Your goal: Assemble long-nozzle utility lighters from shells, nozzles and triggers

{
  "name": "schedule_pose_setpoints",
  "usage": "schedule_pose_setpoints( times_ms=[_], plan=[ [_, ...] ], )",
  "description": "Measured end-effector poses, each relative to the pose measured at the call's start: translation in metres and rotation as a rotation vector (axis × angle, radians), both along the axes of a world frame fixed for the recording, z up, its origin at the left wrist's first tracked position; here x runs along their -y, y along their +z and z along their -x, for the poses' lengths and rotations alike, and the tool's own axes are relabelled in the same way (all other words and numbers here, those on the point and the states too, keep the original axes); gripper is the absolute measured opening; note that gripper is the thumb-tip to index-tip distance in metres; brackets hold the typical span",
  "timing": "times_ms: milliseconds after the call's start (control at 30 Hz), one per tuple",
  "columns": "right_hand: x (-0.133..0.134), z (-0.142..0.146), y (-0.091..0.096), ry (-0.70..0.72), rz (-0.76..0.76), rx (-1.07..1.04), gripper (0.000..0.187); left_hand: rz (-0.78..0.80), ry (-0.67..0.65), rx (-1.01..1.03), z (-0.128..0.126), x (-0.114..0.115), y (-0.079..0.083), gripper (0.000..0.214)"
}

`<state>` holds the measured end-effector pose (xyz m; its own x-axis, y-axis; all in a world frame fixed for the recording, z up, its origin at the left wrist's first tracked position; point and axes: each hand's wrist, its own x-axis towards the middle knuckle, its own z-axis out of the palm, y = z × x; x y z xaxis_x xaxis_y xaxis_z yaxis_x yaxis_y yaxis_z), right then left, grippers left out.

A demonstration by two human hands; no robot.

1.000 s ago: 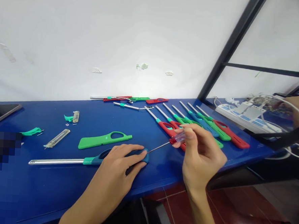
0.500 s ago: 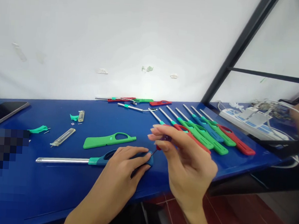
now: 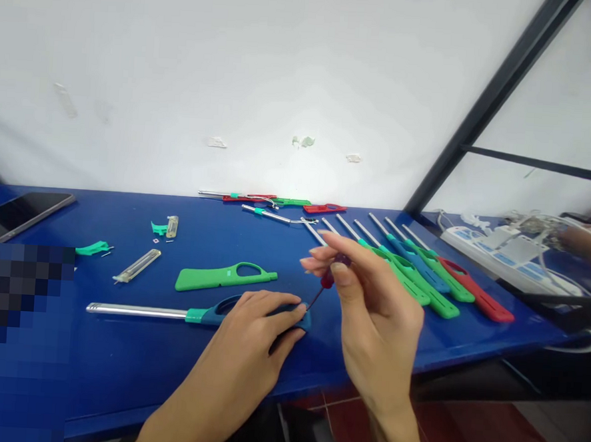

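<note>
My right hand (image 3: 377,313) grips a screwdriver (image 3: 327,279), tip at the near blue lighter (image 3: 208,317) my left hand (image 3: 253,332) clasps.

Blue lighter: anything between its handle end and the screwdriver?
Nothing visible: the right hand points the screwdriver down at that end of the blue lighter; the left hand lies close beside the shaft's lower end.

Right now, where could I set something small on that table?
The table looks bare this side of the silver tube, left of the left hand, and beyond the green handle shell, right of the clear plastic pieces. Crowded: the right, where lighters lie side by side, and along the wall, with loose parts.
</note>
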<state>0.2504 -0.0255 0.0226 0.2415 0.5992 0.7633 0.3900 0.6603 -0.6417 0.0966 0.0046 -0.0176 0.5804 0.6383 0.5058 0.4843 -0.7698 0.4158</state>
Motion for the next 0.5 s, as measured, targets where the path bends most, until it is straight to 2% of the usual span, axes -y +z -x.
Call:
schedule_pose_setpoints(
  times_ms=[167, 300, 367, 500],
  plan=[
    [-0.003, 0.0, 0.003, -0.134, -0.006, -0.076, 0.022, -0.003, 0.003, -0.01, 0.0, 0.0, 0.0, 0.027],
    [0.003, -0.006, 0.009, -0.058, 0.077, 0.008, 0.031, 0.025, 0.007, 0.003, 0.001, 0.001, -0.001, 0.027],
    [0.004, -0.008, 0.011, -0.066, 0.1, -0.005, 0.03, 0.031, 0.008, 0.003, 0.002, 0.001, -0.001, 0.028],
    [0.0, -0.005, 0.01, -0.253, 0.042, 0.022, 0.02, 0.028, 0.01, -0.006, 0.002, 0.001, -0.002, 0.029]
  ],
)
